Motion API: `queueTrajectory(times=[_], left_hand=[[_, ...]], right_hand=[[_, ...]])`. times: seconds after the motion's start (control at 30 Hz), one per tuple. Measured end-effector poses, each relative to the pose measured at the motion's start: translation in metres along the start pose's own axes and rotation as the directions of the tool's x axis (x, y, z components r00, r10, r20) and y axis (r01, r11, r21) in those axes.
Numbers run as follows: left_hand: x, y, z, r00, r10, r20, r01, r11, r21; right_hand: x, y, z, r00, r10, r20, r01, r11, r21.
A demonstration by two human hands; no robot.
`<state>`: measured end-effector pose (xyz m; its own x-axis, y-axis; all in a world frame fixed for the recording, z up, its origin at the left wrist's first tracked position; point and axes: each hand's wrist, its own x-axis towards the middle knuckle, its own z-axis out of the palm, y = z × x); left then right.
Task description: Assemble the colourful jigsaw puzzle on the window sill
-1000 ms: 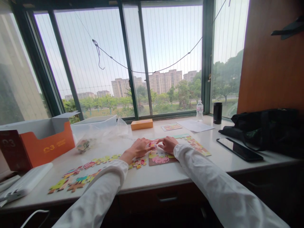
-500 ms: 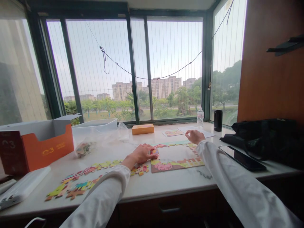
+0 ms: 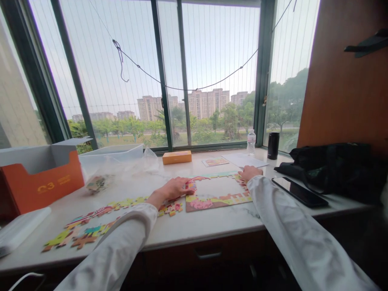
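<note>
A jigsaw puzzle (image 3: 201, 204) lies on the table with its border joined and its middle bare. My left hand (image 3: 172, 189) rests flat on its left edge, fingers stretched out. At the upper right corner my right hand (image 3: 251, 172) touches the border with its fingers bent together. Whatever those fingers hold, if anything, is hidden. Loose puzzle pieces (image 3: 171, 208) lie beside my left wrist. More pieces (image 3: 92, 230), some joined in clusters, spread to the left beyond my left forearm.
An orange box (image 3: 45, 182), a clear plastic tub (image 3: 113, 151) and a bag of pieces (image 3: 98, 184) stand left. A small orange box (image 3: 177, 157), picture card (image 3: 215, 161), bottle (image 3: 251, 142) and black flask (image 3: 273, 145) line the back. A black tablet (image 3: 298, 192) lies right.
My right hand has come down from above the puzzle onto its upper right border. My left hand stays on the left edge. The view has tilted and shifted a little.
</note>
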<state>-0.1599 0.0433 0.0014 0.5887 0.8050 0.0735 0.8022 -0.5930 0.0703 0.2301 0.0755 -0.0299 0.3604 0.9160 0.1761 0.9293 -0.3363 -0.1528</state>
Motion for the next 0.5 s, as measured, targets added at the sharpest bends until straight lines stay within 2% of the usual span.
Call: queueTrajectory(times=[0.2, 0.37, 0.5], left_hand=[[-0.002, -0.002, 0.001, 1.0, 0.007, 0.003, -0.007, 1.0, -0.009], [0.0, -0.005, 0.003, 1.0, -0.009, -0.018, 0.009, 1.0, -0.001], [0.003, -0.008, 0.005, 1.0, 0.001, -0.013, -0.001, 1.0, 0.004]], right_hand=[[-0.001, 0.001, -0.001, 1.0, 0.023, -0.001, -0.023, 1.0, 0.014], [-0.003, -0.001, -0.002, 1.0, 0.001, 0.0, -0.001, 1.0, 0.026], [-0.003, 0.009, -0.008, 0.998, -0.044, 0.034, 0.042, 0.998, 0.044]])
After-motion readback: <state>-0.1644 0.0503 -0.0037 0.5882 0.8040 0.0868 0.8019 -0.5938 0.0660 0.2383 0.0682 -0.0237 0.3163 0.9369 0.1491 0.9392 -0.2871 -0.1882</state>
